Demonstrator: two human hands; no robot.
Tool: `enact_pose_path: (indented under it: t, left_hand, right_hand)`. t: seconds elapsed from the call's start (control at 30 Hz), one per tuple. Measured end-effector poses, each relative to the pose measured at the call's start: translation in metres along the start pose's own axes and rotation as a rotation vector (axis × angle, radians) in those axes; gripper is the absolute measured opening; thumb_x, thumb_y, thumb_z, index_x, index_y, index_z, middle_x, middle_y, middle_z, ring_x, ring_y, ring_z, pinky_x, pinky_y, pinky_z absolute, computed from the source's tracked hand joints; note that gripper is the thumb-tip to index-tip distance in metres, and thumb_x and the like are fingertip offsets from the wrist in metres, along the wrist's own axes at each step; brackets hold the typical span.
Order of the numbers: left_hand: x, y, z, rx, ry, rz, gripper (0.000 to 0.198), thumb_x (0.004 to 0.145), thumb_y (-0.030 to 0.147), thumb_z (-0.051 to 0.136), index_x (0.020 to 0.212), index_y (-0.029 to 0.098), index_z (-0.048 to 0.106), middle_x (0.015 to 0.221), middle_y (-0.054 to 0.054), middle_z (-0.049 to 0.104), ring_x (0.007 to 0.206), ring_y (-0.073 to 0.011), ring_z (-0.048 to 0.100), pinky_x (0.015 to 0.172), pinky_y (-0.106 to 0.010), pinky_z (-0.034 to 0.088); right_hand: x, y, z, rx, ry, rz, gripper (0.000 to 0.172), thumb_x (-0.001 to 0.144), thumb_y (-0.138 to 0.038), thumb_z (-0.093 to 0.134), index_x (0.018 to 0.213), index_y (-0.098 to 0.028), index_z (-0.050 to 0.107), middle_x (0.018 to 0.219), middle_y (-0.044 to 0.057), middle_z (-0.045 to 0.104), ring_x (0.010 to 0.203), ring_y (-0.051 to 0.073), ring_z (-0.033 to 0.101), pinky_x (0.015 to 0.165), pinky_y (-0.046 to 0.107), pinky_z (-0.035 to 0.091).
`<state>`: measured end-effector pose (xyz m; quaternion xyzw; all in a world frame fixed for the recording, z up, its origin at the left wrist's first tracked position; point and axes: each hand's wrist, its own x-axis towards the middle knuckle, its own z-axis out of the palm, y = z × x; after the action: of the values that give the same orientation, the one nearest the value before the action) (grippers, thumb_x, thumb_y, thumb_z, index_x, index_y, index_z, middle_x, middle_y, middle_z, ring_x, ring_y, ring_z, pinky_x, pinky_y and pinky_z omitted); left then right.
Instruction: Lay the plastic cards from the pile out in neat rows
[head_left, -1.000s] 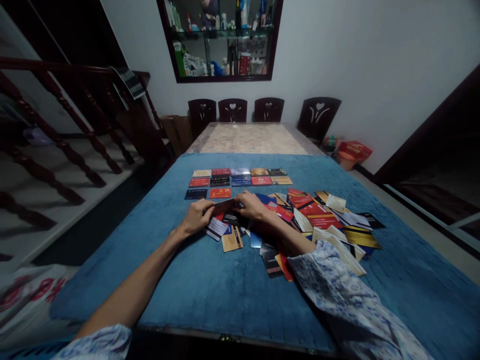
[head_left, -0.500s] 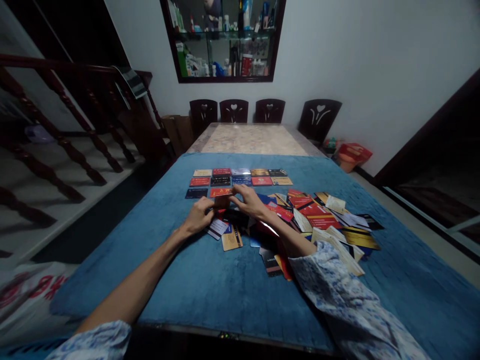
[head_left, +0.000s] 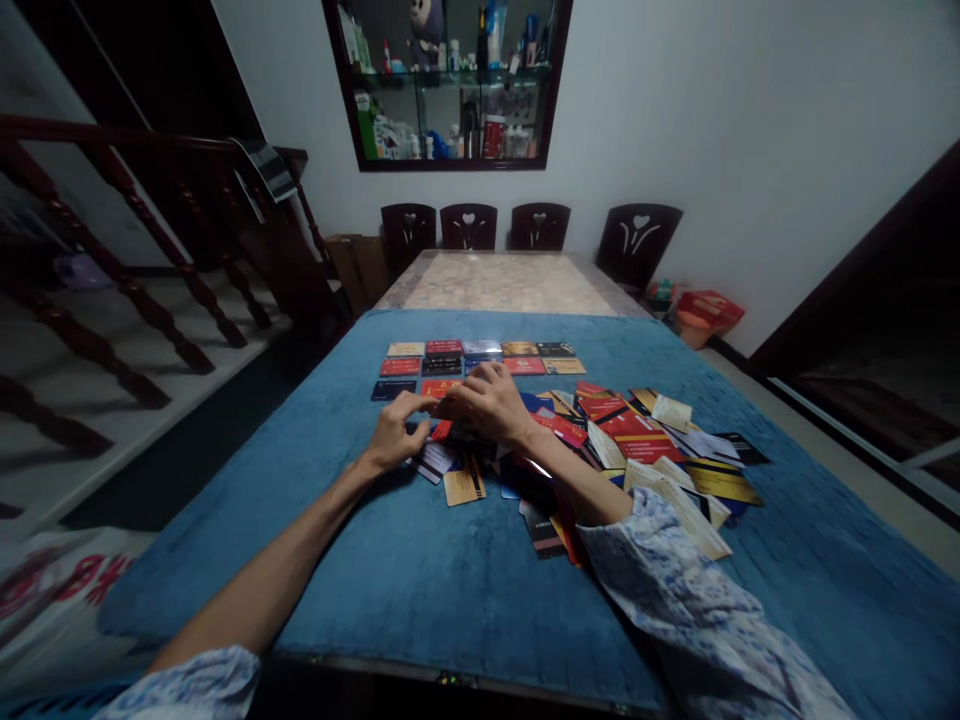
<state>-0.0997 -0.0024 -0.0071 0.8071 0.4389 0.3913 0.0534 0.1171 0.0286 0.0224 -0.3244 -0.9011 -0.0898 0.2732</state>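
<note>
My left hand (head_left: 400, 432) is curled, thumb and fingers toward a bank card that is mostly hidden at the fingertips. My right hand (head_left: 489, 405) bends over the same spot from the right, its fingers closed and covering most of that card. Just beyond them lies a red card (head_left: 441, 388), beside a dark blue card (head_left: 394, 389). Below the hands, a gold card (head_left: 465, 482) and a pale card with a dark stripe (head_left: 432, 463) rest on the blue cloth. Beneath my right forearm spreads part of a loose heap of cards (head_left: 634, 430).
Two rows of cards, one with a red card (head_left: 400, 367), lie beyond my hands. The blue cloth (head_left: 360, 580) covers the near table; bare tabletop (head_left: 517, 280) shows behind. Dark chairs (head_left: 639, 240) stand at the far end. A stair railing (head_left: 135, 285) runs along the left.
My right hand has turned and moved slightly left over the card, which both hands held in plain sight before. Its face is now largely hidden. The left hand has barely moved.
</note>
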Motion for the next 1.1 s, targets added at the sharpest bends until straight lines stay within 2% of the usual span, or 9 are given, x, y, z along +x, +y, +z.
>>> enact_pose_path:
  t: [0.1,0.27,0.47,0.67,0.8,1.1]
  left_hand:
    - [0.000,0.005,-0.002,-0.013,0.011,0.023,0.042,0.074,0.005,0.052,0.111,0.019,0.066,0.094,-0.003,0.069,0.089,-0.0175,0.063,0.085,-0.033,0.054]
    - [0.000,0.008,0.000,-0.048,0.032,0.036,0.016,0.086,0.017,0.057,0.099,0.018,0.067,0.090,-0.004,0.070,0.085,-0.0173,0.064,0.081,-0.033,0.054]
    - [0.000,0.004,0.005,-0.002,-0.015,-0.005,0.009,0.086,0.017,0.059,0.089,0.019,0.067,0.082,-0.002,0.068,0.080,-0.0163,0.063,0.079,-0.031,0.053]
    - [0.000,-0.005,0.002,0.031,-0.004,-0.019,0.007,0.083,0.016,0.057,0.085,0.018,0.063,0.079,-0.001,0.065,0.075,-0.0147,0.062,0.075,-0.028,0.052]
    - [0.000,-0.010,0.000,0.052,-0.017,-0.034,0.008,0.081,0.016,0.056,0.088,0.019,0.060,0.080,0.000,0.063,0.076,-0.0149,0.062,0.075,-0.028,0.052]
    - [-0.002,-0.020,0.001,0.023,-0.061,-0.055,0.027,0.082,0.013,0.056,0.108,0.021,0.057,0.091,-0.001,0.066,0.081,-0.0164,0.064,0.080,-0.031,0.052]
  right_hand:
    - [0.000,-0.002,0.000,-0.009,-0.004,-0.021,0.029,0.100,-0.043,0.049,0.105,-0.026,0.072,0.094,0.008,0.069,0.102,0.024,0.044,0.097,0.043,0.023]
    - [-0.002,-0.005,0.003,0.001,-0.032,-0.031,0.033,0.101,-0.045,0.046,0.107,-0.027,0.072,0.096,0.007,0.070,0.101,0.024,0.044,0.098,0.042,0.023]
    - [-0.005,-0.003,0.007,0.021,-0.031,-0.040,0.026,0.101,-0.034,0.048,0.102,-0.026,0.072,0.099,0.006,0.071,0.102,0.023,0.044,0.096,0.041,0.023]
    - [-0.011,0.005,0.017,0.038,-0.027,0.015,0.024,0.098,-0.027,0.048,0.109,-0.023,0.069,0.100,0.008,0.073,0.100,0.024,0.048,0.095,0.042,0.025]
    - [-0.013,0.008,0.023,0.048,-0.062,0.059,0.023,0.096,-0.024,0.050,0.112,-0.020,0.066,0.106,0.010,0.073,0.099,0.024,0.049,0.094,0.042,0.027]
    - [-0.016,0.006,0.026,0.010,-0.109,0.098,0.031,0.092,-0.017,0.053,0.121,-0.020,0.063,0.106,0.011,0.073,0.100,0.025,0.052,0.093,0.041,0.028]
